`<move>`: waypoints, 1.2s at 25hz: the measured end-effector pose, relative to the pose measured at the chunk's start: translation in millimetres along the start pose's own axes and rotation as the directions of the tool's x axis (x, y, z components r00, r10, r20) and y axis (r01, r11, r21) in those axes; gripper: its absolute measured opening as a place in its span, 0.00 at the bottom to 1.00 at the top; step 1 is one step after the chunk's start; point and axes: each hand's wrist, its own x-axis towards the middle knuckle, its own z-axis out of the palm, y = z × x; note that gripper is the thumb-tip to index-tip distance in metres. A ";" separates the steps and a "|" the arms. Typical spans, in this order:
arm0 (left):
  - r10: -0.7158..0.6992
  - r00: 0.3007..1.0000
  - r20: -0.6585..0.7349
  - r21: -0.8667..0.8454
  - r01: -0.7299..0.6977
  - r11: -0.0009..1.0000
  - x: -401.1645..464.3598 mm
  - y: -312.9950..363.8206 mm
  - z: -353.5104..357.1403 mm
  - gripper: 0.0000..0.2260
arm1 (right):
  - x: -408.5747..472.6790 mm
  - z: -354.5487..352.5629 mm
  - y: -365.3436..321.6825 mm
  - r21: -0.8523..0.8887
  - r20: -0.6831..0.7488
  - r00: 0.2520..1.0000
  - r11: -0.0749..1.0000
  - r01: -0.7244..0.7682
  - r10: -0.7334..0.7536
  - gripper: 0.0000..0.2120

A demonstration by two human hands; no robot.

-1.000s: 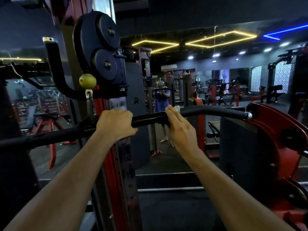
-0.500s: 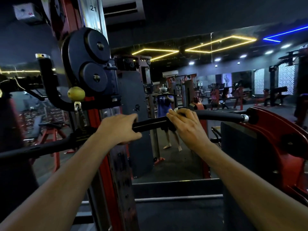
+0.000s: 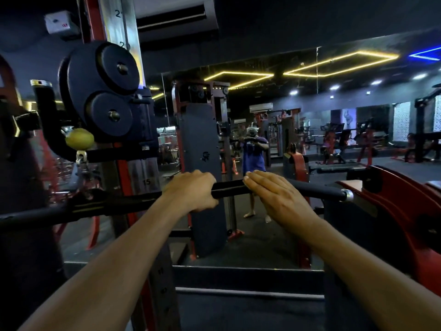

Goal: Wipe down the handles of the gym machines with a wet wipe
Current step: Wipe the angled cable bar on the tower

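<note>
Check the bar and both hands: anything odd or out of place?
Nothing damaged or askew. Left hand grips the bar; right hand lies flat on it. No wipe shows; it may be hidden under the palm.

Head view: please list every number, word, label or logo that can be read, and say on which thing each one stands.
"20": on the steel upright scale of the cable machine.
"15": on the same scale, lower, beside the left hand.
"2", cut off by the frame top: same scale, second digit unreadable.
Small logo on the grey panel: too blurred to read.
Red mark on the white wall box: too small to read.
</note>
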 end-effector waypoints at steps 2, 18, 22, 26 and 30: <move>-0.019 1.000 -0.004 -0.014 0.019 1.000 0.4 -0.9 0.9 0.08 | -12.7 0.4 15.9 0.030 0.012 0.999 0.998 -0.051 0.051 0.34; -0.172 0.979 -0.112 0.112 0.185 0.976 -4.1 9.4 17.7 0.08 | 24.5 20.9 -27.3 0.273 0.030 0.980 0.942 -0.196 0.195 0.27; -0.143 0.986 -0.089 0.115 0.153 0.982 -13.5 7.5 20.9 0.08 | -6.4 6.9 -10.5 0.246 0.042 0.993 0.962 -0.121 0.115 0.24; -0.106 0.990 -0.091 0.145 0.119 0.982 -19.8 10.8 29.2 0.09 | -51.5 -5.4 -2.8 0.257 0.060 0.960 0.925 -0.280 0.274 0.22; -0.049 0.990 -0.128 0.185 0.073 0.980 -26.1 16.0 34.7 0.07 | -62.3 -6.2 -14.9 0.256 0.149 0.945 0.912 -0.321 0.291 0.23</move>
